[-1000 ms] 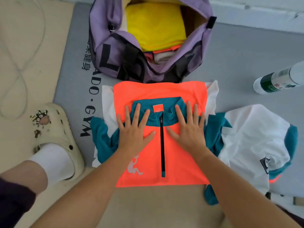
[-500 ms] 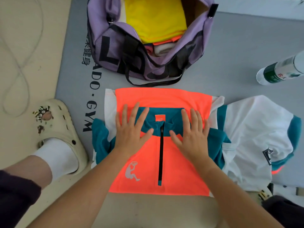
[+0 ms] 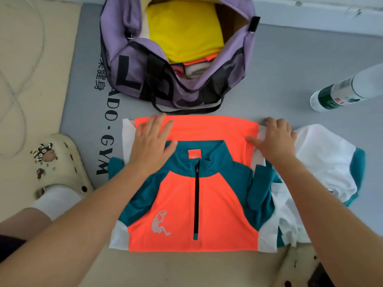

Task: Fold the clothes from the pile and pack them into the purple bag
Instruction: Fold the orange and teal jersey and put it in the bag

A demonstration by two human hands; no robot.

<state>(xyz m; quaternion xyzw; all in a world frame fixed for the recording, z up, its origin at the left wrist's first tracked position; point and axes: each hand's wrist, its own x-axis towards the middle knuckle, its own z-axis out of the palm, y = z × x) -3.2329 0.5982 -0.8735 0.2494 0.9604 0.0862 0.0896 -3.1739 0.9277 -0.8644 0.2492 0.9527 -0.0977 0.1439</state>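
Orange zip shirt (image 3: 194,206) lies flat on grey mat (image 3: 290,75), front up, under both hands. Left hand (image 3: 152,145) flat, fingers straight, pressing the far left corner. Right hand (image 3: 275,139) at the far right corner, fingers curled over the shirt's edge; whether it pinches the cloth, cannot tell. Purple bag (image 3: 178,59) just beyond the hands, open, yellow garment (image 3: 184,32) on top inside. White-and-teal garment (image 3: 325,162) beside the right hand. Bottle (image 3: 344,90) far right. Cream clog (image 3: 60,164) left of the left forearm.
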